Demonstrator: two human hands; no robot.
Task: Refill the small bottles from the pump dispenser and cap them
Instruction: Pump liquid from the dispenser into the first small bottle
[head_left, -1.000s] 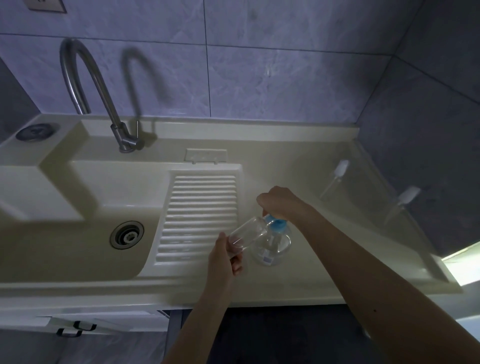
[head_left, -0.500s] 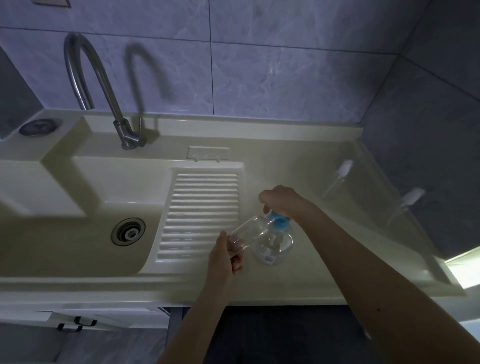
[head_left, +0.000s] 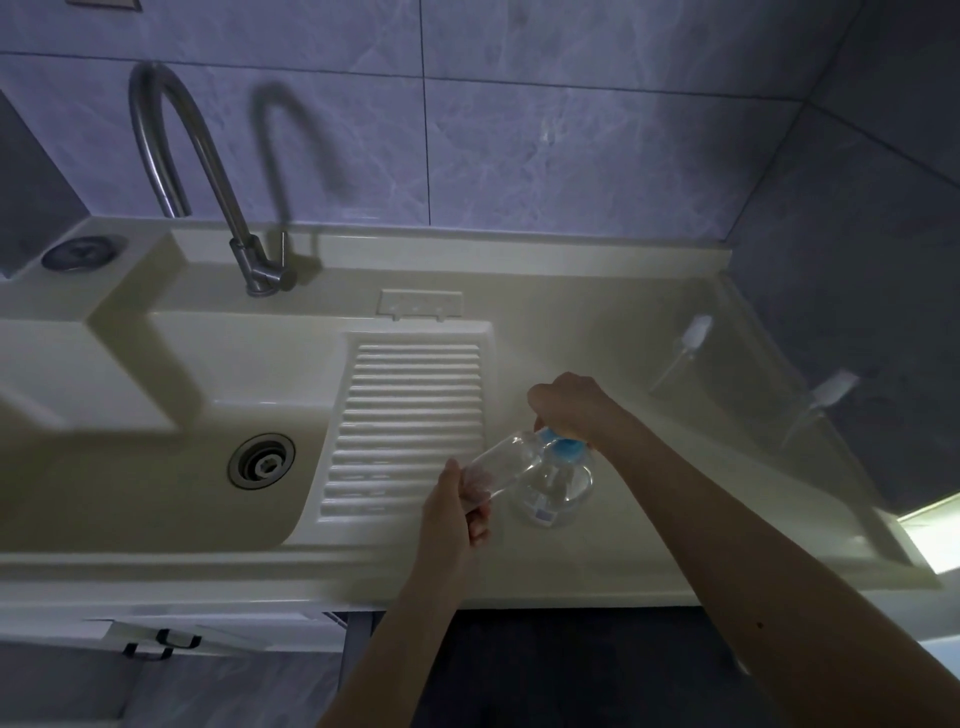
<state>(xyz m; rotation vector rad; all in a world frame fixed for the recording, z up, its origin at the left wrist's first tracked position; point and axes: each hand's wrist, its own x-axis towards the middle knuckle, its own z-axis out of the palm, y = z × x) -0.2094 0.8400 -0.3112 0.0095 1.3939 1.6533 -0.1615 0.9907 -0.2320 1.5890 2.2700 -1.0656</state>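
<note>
Nothing has shifted: my right hand (head_left: 569, 402) still presses the clear blue-topped pump dispenser (head_left: 558, 480) while my left hand (head_left: 457, 512) grips the small clear plastic bottle (head_left: 498, 465), tilted at the nozzle; filling continues.

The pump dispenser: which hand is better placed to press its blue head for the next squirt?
Right. The right hand already rests on the blue pump head, while the left hand holds the small bottle tilted at the spout.

A clear small bottle (head_left: 501, 462) tilts, mouth against the blue-topped clear pump dispenser (head_left: 553, 486) standing on the counter.
</note>
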